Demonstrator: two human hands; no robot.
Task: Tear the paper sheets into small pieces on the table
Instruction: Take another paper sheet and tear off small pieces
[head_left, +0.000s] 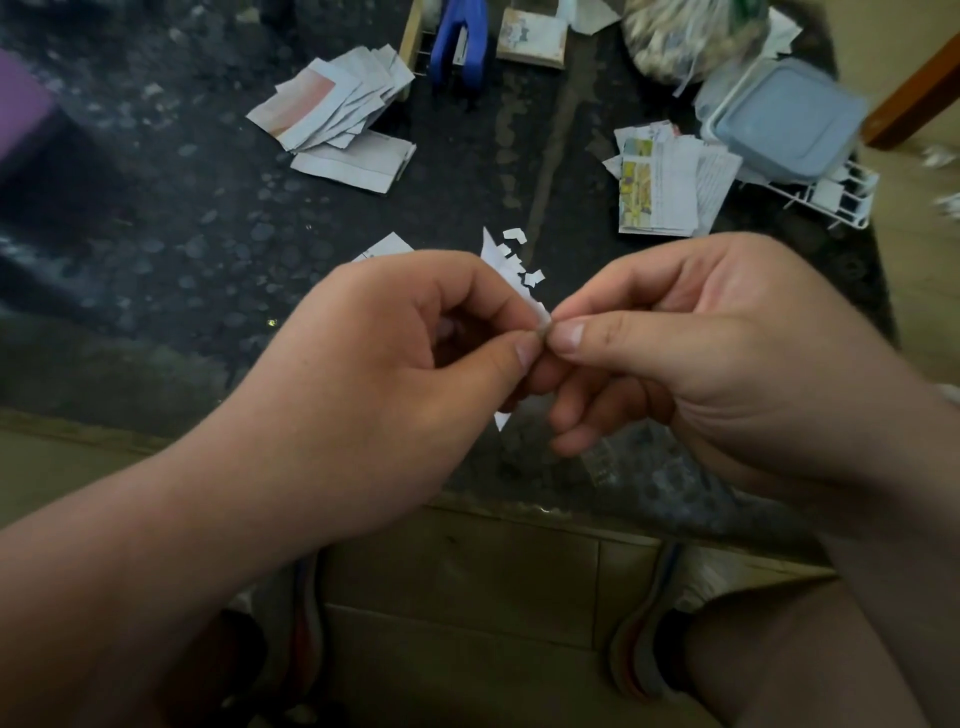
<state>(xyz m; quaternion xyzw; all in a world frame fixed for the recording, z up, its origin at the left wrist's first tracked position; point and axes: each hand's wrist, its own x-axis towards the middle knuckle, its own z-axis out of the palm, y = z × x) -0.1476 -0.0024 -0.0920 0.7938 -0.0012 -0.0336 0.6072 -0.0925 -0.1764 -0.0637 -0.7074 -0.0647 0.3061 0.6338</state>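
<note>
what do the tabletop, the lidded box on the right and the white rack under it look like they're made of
Tabletop: probably polished stone, dark and speckled with a soft sheen.
Lidded box: likely plastic, translucent walls, matte pale blue lid.
White rack: thin rods, apparently coated wire; blur leaves it open.

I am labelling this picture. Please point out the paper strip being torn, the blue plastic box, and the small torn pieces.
paper strip (511, 270), head view, upper white part above the fingers
blue plastic box (784, 117), head view, middle of lid
small torn pieces (534, 278), head view, one scrap on table
</note>
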